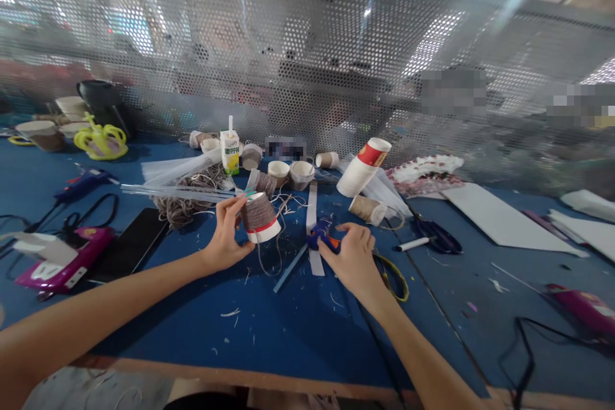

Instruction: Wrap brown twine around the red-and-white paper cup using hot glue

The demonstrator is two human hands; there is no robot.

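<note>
My left hand [225, 237] is closed around a paper cup wrapped in brown twine [259, 218], holding it tilted above the blue table [269, 327]; a loose end of twine hangs from it. My right hand [353, 255] rests on a blue hot glue gun [321, 235] lying on the table, fingers curled over its handle. A glue stick [290, 268] lies just left of the gun.
Several paper cups [291, 173], a stack of cups [364, 167], a tangle of twine [189, 195], a juice carton [230, 151], black scissors [435, 234], a white marker [412, 244], a dark phone [129, 243] and white sheets [504, 221] crowd the table. Perforated metal screen [307, 64] behind.
</note>
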